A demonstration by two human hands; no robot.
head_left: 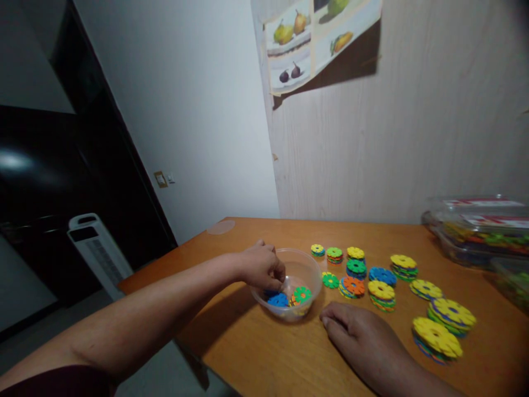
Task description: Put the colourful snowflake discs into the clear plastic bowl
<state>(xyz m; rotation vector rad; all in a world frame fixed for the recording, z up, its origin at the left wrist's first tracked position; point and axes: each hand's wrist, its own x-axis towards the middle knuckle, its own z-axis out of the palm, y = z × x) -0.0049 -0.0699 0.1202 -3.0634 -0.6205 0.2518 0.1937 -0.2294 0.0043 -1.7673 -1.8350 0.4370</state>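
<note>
white upright appliance [98, 256], left edge of frame. clear round lid [221, 227] flat on table [243, 347], centre-left. left hand [264, 267] reaching into clear bowl [315, 284], lower centre, fingers pinched downward; can't tell if gripping a disc. flower-shaped discs inside: blue disc [278, 300], green disc [303, 294] right of it. right hand [359, 331] on table, lower right of bowl, loosely curled, contents can't tell. colored disc stacks [381, 290] behind and right of it. clear plastic boxes [487, 226], right edge.
</note>
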